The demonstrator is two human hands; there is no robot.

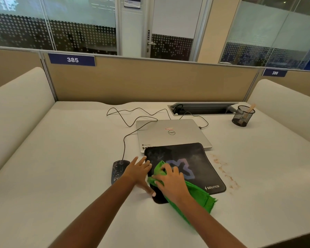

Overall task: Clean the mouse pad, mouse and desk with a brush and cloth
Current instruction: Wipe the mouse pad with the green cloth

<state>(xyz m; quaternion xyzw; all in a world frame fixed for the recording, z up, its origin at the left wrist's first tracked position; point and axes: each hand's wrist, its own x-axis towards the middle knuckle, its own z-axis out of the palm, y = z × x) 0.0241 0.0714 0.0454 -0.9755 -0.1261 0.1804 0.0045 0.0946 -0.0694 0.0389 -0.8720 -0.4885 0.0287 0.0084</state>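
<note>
Hands: left hand [139,173] flat on mouse pad [195,156], right hand [172,183] gripping cloth [199,196] trailing near-right.

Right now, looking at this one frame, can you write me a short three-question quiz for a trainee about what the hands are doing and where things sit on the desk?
1. True or false: the right hand grips the green woven cloth on the black rectangular fabric mouse pad.
2. Where does the black wired mouse lie? A) left of the pad, B) right of the pad, C) on top of the pad.
3. Fill in: the brown stains mark the white desk to the pad's ____.

Key: 1 true; 2 A; 3 right.
</note>
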